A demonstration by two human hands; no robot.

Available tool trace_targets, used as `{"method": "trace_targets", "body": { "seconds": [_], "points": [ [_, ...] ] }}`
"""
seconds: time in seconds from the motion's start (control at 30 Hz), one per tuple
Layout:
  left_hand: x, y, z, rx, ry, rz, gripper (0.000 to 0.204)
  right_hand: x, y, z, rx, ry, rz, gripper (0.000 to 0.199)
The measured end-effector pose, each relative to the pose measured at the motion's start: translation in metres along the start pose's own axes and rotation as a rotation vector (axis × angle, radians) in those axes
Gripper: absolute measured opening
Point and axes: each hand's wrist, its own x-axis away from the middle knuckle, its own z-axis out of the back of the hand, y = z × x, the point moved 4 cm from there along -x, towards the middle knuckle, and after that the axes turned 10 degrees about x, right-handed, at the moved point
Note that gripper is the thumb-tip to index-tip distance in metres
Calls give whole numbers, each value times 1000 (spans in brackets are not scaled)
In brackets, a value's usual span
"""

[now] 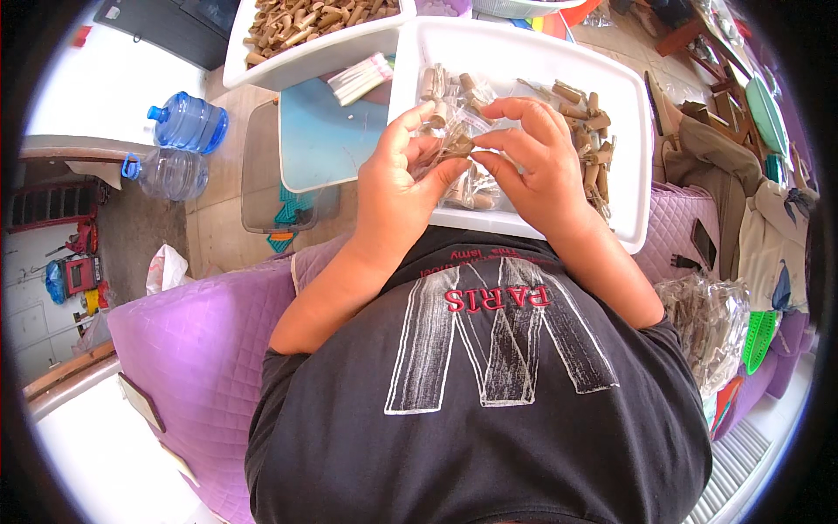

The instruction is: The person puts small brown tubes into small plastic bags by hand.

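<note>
Over a white plastic tray [524,39], my two hands meet with their fingertips on a small clear plastic bag [456,138] that has something brown inside. My left hand [394,175] pinches the bag from the left, thumb below and fingers above. From the other side, my right hand [543,166] grips its edge between thumb and forefinger. Clear bags with brown rolled pieces [476,194] lie under my hands, partly hidden by them. More brown tube-like pieces [595,122], some in clear film, fill the tray's right side.
A second white tray [327,50] holds many brown rolled pieces [314,22]. White sticks in a bundle [360,79] rest on a pale blue board [319,131]. Two large water bottles [194,122] lie on the left. Purple quilted seating [201,341] and stacked clear bags [705,323] flank me.
</note>
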Motion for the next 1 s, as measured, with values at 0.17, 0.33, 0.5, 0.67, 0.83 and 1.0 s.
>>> {"method": "trace_targets", "body": {
  "seconds": [0.17,0.33,0.5,0.67,0.83,1.0],
  "points": [
    [0,5,2,35,43,40,59,-4,-9,2,-8,-25,110,18],
    [2,7,1,-224,-33,-57,70,-1,2,-9,-305,-87,-37,18],
    [5,24,-5,-508,-90,-246,75,2,1,-9,-565,-119,-219,17],
    [3,22,-8,-542,-119,-326,81,2,-3,-16,-535,-167,-269,19],
    [1,17,-12,-524,-135,-345,82,6,10,-23,-644,-182,-405,21],
    [2,16,-15,-631,-188,-370,81,5,7,-22,-599,-180,-405,21]
  ]
}}
